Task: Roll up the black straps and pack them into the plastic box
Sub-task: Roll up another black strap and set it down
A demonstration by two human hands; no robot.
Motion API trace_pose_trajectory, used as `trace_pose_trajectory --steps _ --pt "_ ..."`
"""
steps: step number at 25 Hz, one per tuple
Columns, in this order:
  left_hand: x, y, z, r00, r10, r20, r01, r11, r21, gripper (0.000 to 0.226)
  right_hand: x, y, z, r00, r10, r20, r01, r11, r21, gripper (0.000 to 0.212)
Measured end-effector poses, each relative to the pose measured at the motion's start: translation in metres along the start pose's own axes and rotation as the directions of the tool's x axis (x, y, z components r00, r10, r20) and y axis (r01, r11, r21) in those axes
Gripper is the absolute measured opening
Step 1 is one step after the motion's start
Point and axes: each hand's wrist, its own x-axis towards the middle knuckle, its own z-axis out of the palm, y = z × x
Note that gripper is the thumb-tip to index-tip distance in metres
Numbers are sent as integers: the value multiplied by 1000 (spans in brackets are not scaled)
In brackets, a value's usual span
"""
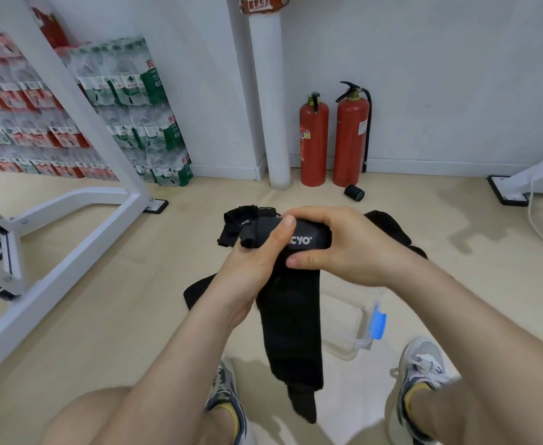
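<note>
Both hands hold one black strap [291,319] above the floor. Its top end is a partly wound roll with white lettering. My left hand [258,252] grips the roll from the left, thumb on top. My right hand [337,242] grips it from the right, fingers curled over it. The strap's loose tail hangs down between my feet. More black straps [238,224] lie in a heap on the floor behind my hands. A clear plastic box [353,319] with a blue latch sits on the floor to the right, partly hidden by the strap. A rolled black strap [354,191] lies by the fire extinguishers.
Two red fire extinguishers [334,136] stand against the far wall beside a white pipe [271,101]. A white metal frame [71,200] fills the left, with stacked bottled-water packs [135,110] behind it. Another white frame foot and cable [527,184] lie at the right. My shoes [421,370] flank the strap.
</note>
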Motion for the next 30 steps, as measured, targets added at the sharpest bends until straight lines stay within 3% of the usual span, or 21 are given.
trace_pose_trajectory --steps 2,4,6,8,10,13,16,21,23,25,27,30 --pt "1 0 0 999 22 -36 -22 1000 -6 54 -1 -3 3 997 -47 -61 39 991 -127 56" --pt "1 2 -2 997 56 -47 -59 996 -72 48 -3 -5 4 990 -69 -119 55 992 -116 65" --pt "0 4 -4 996 83 -39 -88 985 -147 45 -4 -8 2 989 51 -140 -35 993 117 71" --pt "0 6 -5 995 92 -44 -99 972 -213 43 -5 -12 2 970 243 22 -221 839 497 59" --pt "1 7 -7 991 109 -75 -123 964 -235 43 -4 -8 10 927 315 205 -370 674 640 34" --pt "2 6 -10 962 233 -142 -244 967 -71 41 -1 -1 28 917 366 157 -373 653 659 15" --pt "3 6 -11 918 373 -137 -353 924 145 30 3 1 34 907 414 75 -335 602 724 12" --pt "5 8 -16 889 435 -146 -402 892 208 41 1 -4 34 880 454 139 -383 506 773 19" --pt "6 8 -16 882 458 -115 -425 876 227 49 -1 -10 31 867 464 184 -397 417 818 21" --pt "6 7 -16 876 477 -66 -452 862 230 54 -2 -13 27 860 459 223 -396 323 860 36" --pt "6 5 -14 876 481 -29 -458 850 261 59 -2 -14 25 843 494 212 -401 316 860 49" --pt "4 4 -15 885 466 5 -450 851 272 62 0 -17 23 833 533 149 -386 367 847 30"
